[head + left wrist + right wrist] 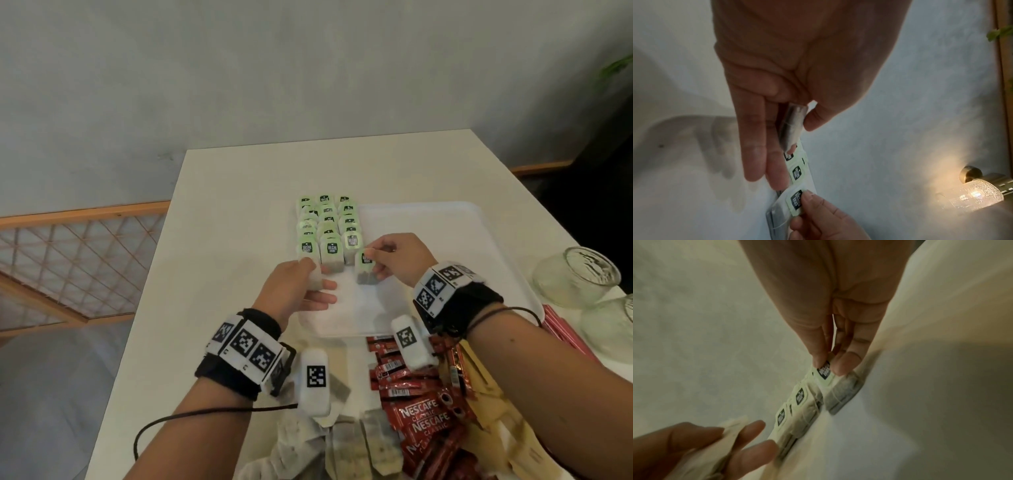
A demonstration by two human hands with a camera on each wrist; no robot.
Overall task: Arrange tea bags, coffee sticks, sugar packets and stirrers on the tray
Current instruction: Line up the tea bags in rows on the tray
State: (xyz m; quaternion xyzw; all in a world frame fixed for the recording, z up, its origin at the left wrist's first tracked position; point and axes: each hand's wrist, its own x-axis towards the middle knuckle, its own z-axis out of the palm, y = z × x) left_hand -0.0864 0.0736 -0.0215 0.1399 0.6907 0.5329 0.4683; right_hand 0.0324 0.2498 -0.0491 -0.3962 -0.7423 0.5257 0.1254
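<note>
**Tea bag going into the fourth column, both hands on bags**

Nearest my head camera: a loose heap of grey paper tea bags (346, 442) under and between the two forearms, and a pile of red Nescafe coffee sticks (419, 407) under the right forearm. Flat pale wooden stirrers (493, 425) lie beneath the right arm, beside the sticks.

Right hand (397, 262): thumb and forefinger pinch the green tag of a grey tea bag with black logo (365, 269). Its lower end touches the white rectangular plastic tray (421, 219), just right of the front row. The right wrist view confirms the pinch on the tag (824, 372).

Left hand (294, 291): thumb and fingers pinch a second pale tea bag (315, 275) edge-on, just in front of the front row's left end. In the left wrist view the outer fingers are straight and the thumb presses the bag (792, 126) against them.

Beyond both hands: three columns of green-tagged tea bags (327, 226), overlapping, along the tray's left edge.

To the right of the right wrist: two clear glass jars (582, 277) and a stack of pink packets (561, 329), the print unreadable. All on a white table (222, 212).
</note>
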